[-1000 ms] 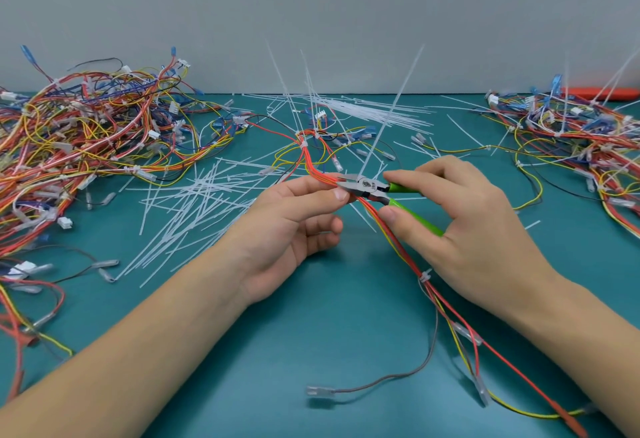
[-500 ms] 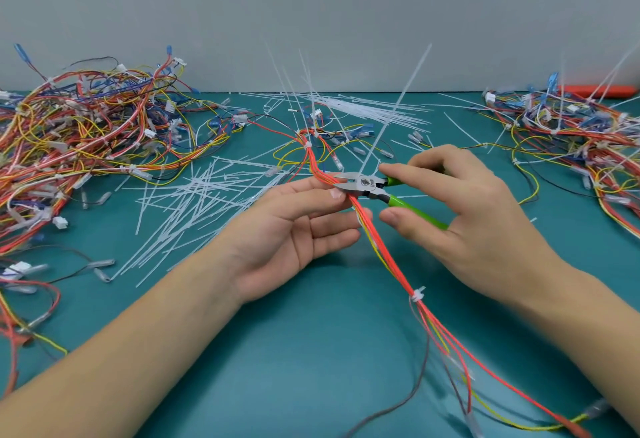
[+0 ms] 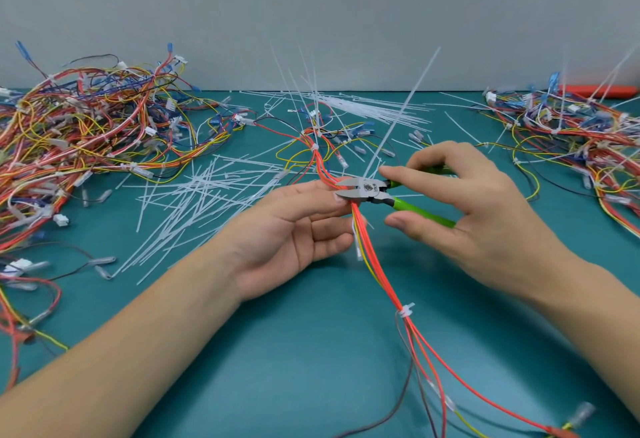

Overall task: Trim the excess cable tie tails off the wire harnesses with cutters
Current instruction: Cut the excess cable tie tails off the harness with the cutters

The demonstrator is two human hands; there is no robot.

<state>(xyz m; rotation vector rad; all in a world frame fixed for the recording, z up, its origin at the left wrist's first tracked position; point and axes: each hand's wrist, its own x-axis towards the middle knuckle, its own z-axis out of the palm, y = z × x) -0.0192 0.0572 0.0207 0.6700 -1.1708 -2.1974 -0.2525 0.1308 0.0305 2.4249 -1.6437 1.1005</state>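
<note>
A wire harness (image 3: 375, 264) of orange, yellow and white wires runs from the table's middle back toward the lower right. My left hand (image 3: 294, 226) holds it palm up, thumb pressing the wires near the cutter jaws. My right hand (image 3: 464, 209) grips the green-handled cutters (image 3: 374, 192); their steel jaws stand slightly apart at the harness. A long white cable tie tail (image 3: 401, 111) rises from that spot up to the right. Lower on the harness sits a trimmed tie (image 3: 406, 310). Another tie (image 3: 314, 147) wraps the harness farther back.
Heaps of tangled harnesses lie at the left (image 3: 86, 132) and at the right (image 3: 581, 132). Cut white tie tails (image 3: 201, 202) are scattered left of my hands, with a bundle of ties (image 3: 363, 108) at the back. The teal table (image 3: 311, 368) meets a grey wall.
The harness has slid toward me through my left hand; the trimmed tie moved down and right. The cutters stay at the harness beside my left thumb, below the upright tail.
</note>
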